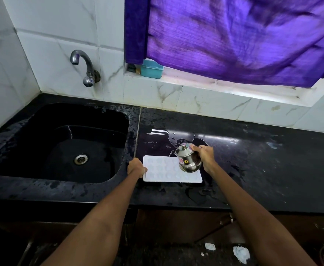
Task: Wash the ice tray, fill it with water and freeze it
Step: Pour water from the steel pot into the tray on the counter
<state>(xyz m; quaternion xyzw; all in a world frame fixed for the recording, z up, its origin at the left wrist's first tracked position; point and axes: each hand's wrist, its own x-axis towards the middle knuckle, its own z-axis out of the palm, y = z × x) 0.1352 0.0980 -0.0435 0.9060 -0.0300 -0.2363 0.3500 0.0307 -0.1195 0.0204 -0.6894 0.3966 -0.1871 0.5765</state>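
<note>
A white ice tray [165,172] lies flat on the wet black counter [253,169], just right of the sink. My left hand [136,167] grips the tray's left edge. My right hand [205,155] holds a small steel kettle [188,158] by its handle, tilted over the tray's right end with its spout pointing left and down. A thin stream seems to leave the spout.
The black sink [42,120] with a metal drain [81,159] lies to the left, under a wall tap [84,66]. A teal box [151,69] sits on the window sill below a purple curtain [234,35]. Water pools on the counter behind the kettle.
</note>
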